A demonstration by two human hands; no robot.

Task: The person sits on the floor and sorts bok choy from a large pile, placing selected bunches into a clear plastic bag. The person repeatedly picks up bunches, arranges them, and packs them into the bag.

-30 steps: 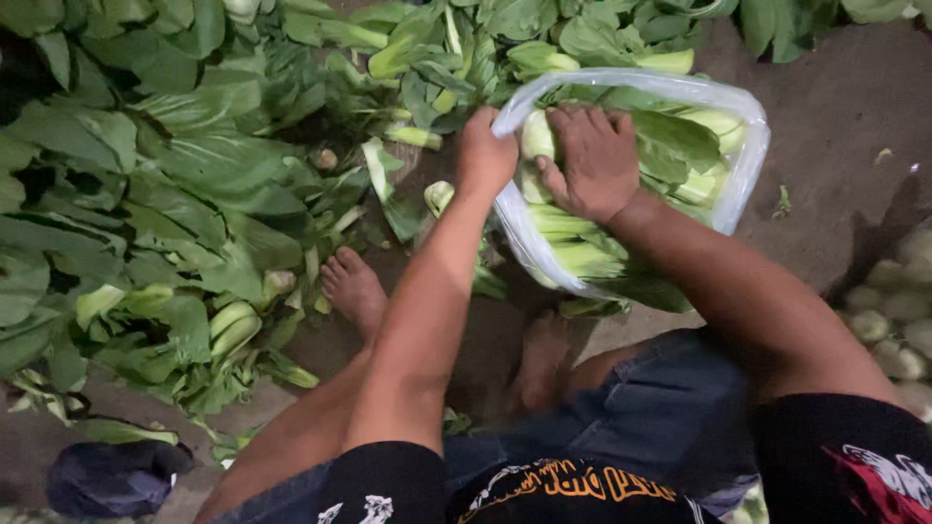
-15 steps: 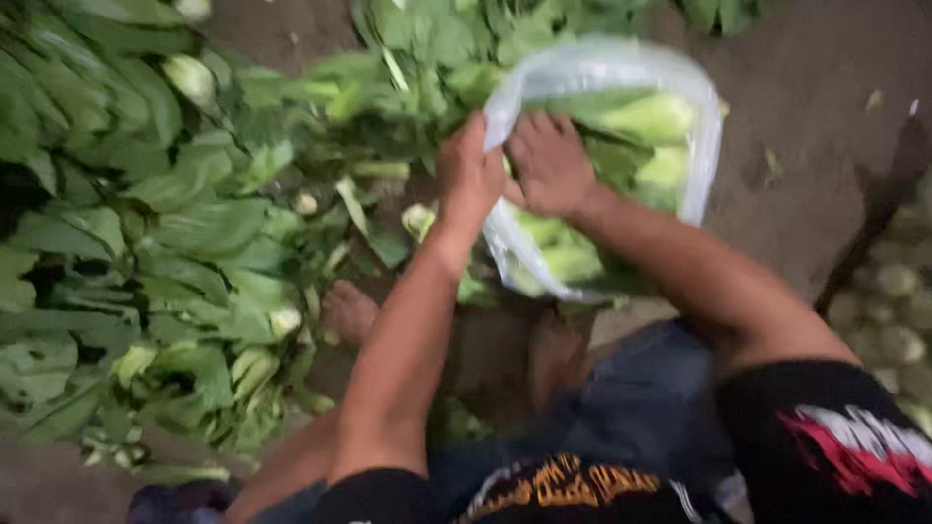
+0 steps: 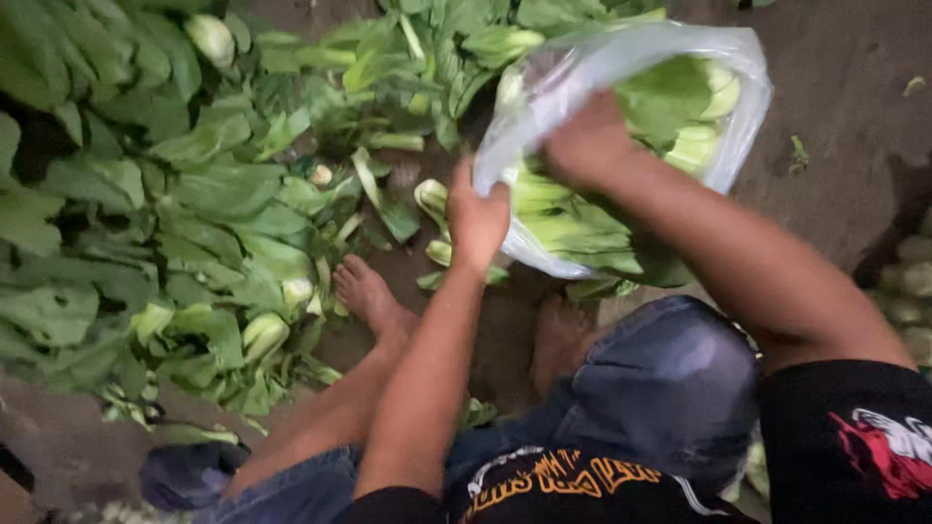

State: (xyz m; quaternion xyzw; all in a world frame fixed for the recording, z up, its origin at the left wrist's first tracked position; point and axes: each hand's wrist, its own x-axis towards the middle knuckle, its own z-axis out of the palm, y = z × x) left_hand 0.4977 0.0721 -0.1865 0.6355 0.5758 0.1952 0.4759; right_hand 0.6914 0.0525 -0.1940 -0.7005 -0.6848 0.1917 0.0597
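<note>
A clear plastic bag (image 3: 743,92) lies on the dirt ground, packed with green leafy bok choy (image 3: 670,107). My left hand (image 3: 476,213) grips the bag's near left rim. My right hand (image 3: 587,141) is pushed down into the bag's mouth, pressing on the greens inside; its fingers are partly hidden by the plastic. Both forearms reach forward from my squatting body.
A large heap of loose bok choy (image 3: 194,194) covers the ground to the left and top. My bare left foot (image 3: 369,296) rests at its edge. More pale vegetables (image 3: 913,281) lie at the right edge. A dark object (image 3: 180,475) sits at bottom left.
The view swung and blurred. My right hand has pushed deeper into the bag; my left hand has kept its hold on the rim, and the bag now sits higher right in view.
</note>
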